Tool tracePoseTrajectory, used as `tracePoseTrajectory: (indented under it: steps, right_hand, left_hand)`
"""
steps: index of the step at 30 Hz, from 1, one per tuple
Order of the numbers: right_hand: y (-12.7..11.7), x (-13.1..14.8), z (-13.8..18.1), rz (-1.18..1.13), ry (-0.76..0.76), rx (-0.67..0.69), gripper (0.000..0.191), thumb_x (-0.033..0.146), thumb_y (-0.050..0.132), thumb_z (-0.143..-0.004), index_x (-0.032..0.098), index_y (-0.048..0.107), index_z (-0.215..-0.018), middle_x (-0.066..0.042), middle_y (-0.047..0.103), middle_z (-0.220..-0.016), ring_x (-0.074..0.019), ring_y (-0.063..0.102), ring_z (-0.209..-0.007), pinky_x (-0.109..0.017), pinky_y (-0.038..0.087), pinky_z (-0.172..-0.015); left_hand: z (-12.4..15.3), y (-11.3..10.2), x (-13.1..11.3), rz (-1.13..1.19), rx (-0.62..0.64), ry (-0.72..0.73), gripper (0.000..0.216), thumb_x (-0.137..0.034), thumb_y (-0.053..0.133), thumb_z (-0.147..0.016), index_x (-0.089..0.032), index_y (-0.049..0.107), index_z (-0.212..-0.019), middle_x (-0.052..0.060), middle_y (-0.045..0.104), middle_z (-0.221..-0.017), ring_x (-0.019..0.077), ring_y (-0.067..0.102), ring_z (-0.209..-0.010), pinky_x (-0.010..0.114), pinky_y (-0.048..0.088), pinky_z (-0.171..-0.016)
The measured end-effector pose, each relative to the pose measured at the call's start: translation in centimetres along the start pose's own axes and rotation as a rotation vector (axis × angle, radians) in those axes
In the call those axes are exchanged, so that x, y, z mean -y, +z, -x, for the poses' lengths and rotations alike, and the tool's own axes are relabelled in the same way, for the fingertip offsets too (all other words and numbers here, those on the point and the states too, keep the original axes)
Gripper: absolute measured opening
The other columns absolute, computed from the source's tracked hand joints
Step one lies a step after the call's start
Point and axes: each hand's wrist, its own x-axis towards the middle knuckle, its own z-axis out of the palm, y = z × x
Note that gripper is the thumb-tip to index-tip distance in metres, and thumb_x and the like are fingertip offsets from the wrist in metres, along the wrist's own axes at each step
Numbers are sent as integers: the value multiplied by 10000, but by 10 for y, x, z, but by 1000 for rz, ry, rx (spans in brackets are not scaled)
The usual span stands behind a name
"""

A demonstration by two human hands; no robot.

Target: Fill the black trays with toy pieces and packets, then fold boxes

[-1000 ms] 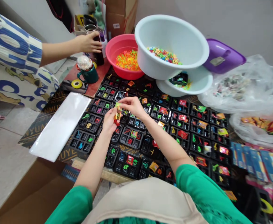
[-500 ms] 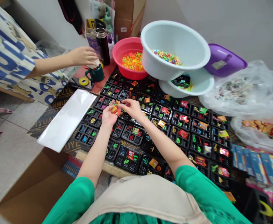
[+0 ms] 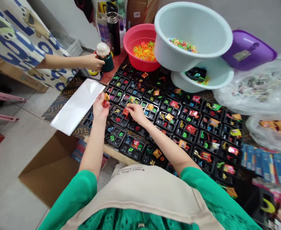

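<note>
My left hand (image 3: 100, 108) is curled round several small candy packets (image 3: 106, 99), orange and red, above the left part of the tray rows. My right hand (image 3: 136, 113) is pinched at the edge of a red candy packet (image 3: 125, 112), over a black compartment tray (image 3: 118, 118). Under and around both hands, black trays stand in close rows, holding small coloured plastic pieces. Many in the middle and right rows also have a packet, such as the orange packet (image 3: 157, 153) near the front. My right hand hides part of the trays beneath it.
A co-worker's hand (image 3: 95, 62) grips a dark green mug (image 3: 107, 63) at the left. A red basin (image 3: 140, 30) and pale blue basins (image 3: 161, 48) hold plastic pieces. White plastic sheets (image 3: 76, 107) lie left, above an open carton (image 3: 49, 169). Plastic bags (image 3: 229, 100) stand right.
My left hand has moved left, away from my right hand, still with packets. My right hand now has a red packet at a tray. The co-worker's hand went from the mug's top to its side.
</note>
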Motion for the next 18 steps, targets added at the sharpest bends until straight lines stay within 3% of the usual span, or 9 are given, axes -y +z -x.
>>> tracePoseTrajectory:
  steps: [3,7,10,14,16,18]
  right_hand:
    - [14,4,-1,153,-21,37,179,124,577,-895,154,751,-867,-74,731,-910,-190,655,-878,-294,458,-831]
    - [16,16,7,252,-72,-50,149,253,648,-899,144,740,-944,-107,669,-974,-208,604,-893,-314,436,-804]
    - [10,33,26,71,-147,-12,213,340,635,-919,155,740,-936,-59,662,-869,-159,572,-786,-286,417,-749]
    - [8,52,53,-188,-143,301,181,277,686,-868,146,751,-976,22,627,-647,-101,521,-611,-247,378,-652]
    - [11,53,60,-233,-107,322,198,197,687,-841,138,744,-1021,40,607,-613,-90,507,-577,-239,371,-633]
    - [14,50,64,-254,-77,251,211,171,677,-828,135,731,-1029,38,617,-637,-91,521,-584,-233,380,-634]
  left_hand:
    - [33,-29,-4,-97,55,34,127,-158,705,-854,-178,640,-960,2,680,-793,86,649,-703,138,376,-468]
    - [78,-64,2,-178,117,-138,204,-146,716,-786,-158,649,-978,27,706,-819,128,700,-735,154,483,-519]
    - [102,-80,13,-210,179,-226,275,-111,709,-745,-137,661,-1014,62,732,-892,152,719,-783,200,565,-611]
    - [119,-87,29,-256,233,-176,446,-119,805,-644,-137,659,-1065,52,739,-864,151,701,-669,237,588,-559]
    - [122,-90,33,-269,226,-130,463,-136,840,-613,-135,663,-1040,35,728,-801,137,678,-607,241,587,-531]
    - [122,-96,31,-255,159,-80,406,-141,836,-628,-134,667,-996,37,728,-792,132,682,-611,227,585,-541]
